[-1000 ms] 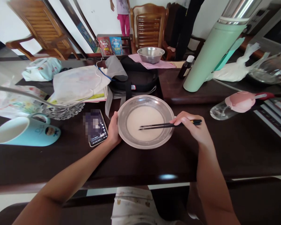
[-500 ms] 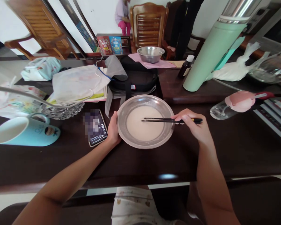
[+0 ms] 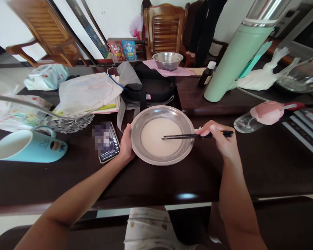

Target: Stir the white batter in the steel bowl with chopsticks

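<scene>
A round metal bowl [image 3: 163, 160] stands on the dark wooden table and holds a milky white liquid [image 3: 156, 142]. My left hand [image 3: 126, 144] grips the bowl's left rim, its thumb along the side and the other fingers hidden underneath or behind. In my right hand [image 3: 219, 137] is a pair of black chopsticks [image 3: 182, 136], held closed around their upper part at the bowl's right side. Their tips reach over the middle of the liquid, at or just in its surface.
Left of the bowl lie a phone [image 3: 109, 144] and a light blue mug [image 3: 39, 147]. Behind it is a black bag [image 3: 156, 86] near a small steel bowl [image 3: 168, 61]. A green thermos [image 3: 237, 59] and a pink-lidded bottle [image 3: 266, 113] stand right. Two people are beyond the table.
My right hand and the chopsticks have shifted a little to the right, the tips now slightly lower in view. My left hand and the bowl stay put. The person behind has leaned.
</scene>
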Demonstrator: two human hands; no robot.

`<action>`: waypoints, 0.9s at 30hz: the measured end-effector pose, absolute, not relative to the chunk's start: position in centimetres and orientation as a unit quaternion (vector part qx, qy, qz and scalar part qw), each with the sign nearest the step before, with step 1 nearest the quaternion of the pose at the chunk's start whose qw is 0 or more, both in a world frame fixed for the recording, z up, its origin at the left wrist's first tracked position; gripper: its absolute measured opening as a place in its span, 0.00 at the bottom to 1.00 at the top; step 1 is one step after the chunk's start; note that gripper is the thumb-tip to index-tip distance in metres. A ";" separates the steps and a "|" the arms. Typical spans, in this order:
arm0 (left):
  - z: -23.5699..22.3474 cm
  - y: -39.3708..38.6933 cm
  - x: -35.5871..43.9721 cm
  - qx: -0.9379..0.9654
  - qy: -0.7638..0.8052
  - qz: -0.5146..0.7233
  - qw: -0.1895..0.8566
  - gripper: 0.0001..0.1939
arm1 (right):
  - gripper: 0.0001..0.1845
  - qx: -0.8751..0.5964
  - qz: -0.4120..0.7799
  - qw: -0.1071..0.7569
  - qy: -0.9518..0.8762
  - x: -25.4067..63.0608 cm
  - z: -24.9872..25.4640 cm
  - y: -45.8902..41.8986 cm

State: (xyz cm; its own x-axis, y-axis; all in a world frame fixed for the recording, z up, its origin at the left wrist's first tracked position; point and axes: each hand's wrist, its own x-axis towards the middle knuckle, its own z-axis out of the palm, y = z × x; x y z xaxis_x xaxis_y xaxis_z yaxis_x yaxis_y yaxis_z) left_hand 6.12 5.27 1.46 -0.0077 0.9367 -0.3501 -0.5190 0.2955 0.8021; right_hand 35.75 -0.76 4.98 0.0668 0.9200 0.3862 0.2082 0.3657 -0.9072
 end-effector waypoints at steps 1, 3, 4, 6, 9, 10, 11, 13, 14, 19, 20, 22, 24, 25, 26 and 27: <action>1.4 5.3 6.1 0.232 0.450 0.549 0.665 0.21 | 0.23 -0.458 0.325 0.561 -0.608 35.7 5.0 -0.8; 1.4 5.3 6.1 0.234 0.446 0.555 0.662 0.20 | 0.22 -0.449 0.346 0.538 -0.625 35.6 5.0 -0.8; 1.4 5.3 6.2 0.235 0.445 0.557 0.661 0.20 | 0.21 -0.449 0.352 0.522 -0.634 35.6 5.0 -0.8; 1.5 5.2 6.2 0.231 0.447 0.558 0.660 0.20 | 0.19 -0.457 0.348 0.505 -0.644 35.5 5.0 -0.8; 1.5 5.2 6.1 0.226 0.447 0.553 0.666 0.21 | 0.19 -0.473 0.319 0.532 -0.626 35.8 4.9 -0.7; 1.4 5.2 6.1 0.227 0.444 0.550 0.670 0.22 | 0.20 -0.472 0.313 0.548 -0.615 35.9 4.9 -0.7; 1.4 5.2 6.1 0.230 0.441 0.548 0.673 0.23 | 0.21 -0.467 0.313 0.561 -0.607 36.0 4.9 -0.8; 1.2 5.3 6.0 0.234 0.438 0.546 0.675 0.24 | 0.23 -0.454 0.326 0.565 -0.607 35.9 5.0 -0.8; 1.1 5.3 6.0 0.234 0.440 0.546 0.673 0.24 | 0.23 -0.449 0.335 0.556 -0.615 35.9 5.0 -0.8; 0.8 5.4 6.0 0.237 0.450 0.550 0.662 0.23 | 0.18 -0.464 0.325 0.516 -0.643 35.6 4.9 -0.6; 0.8 5.5 5.9 0.240 0.450 0.550 0.661 0.23 | 0.18 -0.473 0.314 0.526 -0.634 35.7 4.9 -0.6; 0.7 5.5 5.9 0.246 0.450 0.550 0.659 0.23 | 0.20 -0.481 0.302 0.554 -0.609 35.9 4.7 -0.6; 0.8 5.5 5.9 0.250 0.451 0.550 0.657 0.23 | 0.22 -0.468 0.313 0.572 -0.597 36.1 4.7 -0.6; 0.8 5.5 5.9 0.251 0.452 0.550 0.656 0.22 | 0.23 -0.459 0.326 0.569 -0.599 36.0 4.7 -0.7; 0.9 5.5 6.0 0.251 0.453 0.552 0.654 0.22 | 0.23 -0.451 0.339 0.560 -0.606 35.9 4.7 -0.7; 1.0 5.5 6.0 0.247 0.454 0.554 0.653 0.21 | 0.22 -0.447 0.350 0.547 -0.616 35.8 4.8 -0.7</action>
State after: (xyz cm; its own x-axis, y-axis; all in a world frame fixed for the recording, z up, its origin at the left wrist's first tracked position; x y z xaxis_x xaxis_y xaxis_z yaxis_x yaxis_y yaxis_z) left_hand 6.00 5.45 0.97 -0.0256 0.9473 -0.3193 -0.4980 0.2648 0.8258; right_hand 35.83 -0.68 4.78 -0.0033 0.9331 0.3596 0.1671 0.3551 -0.9198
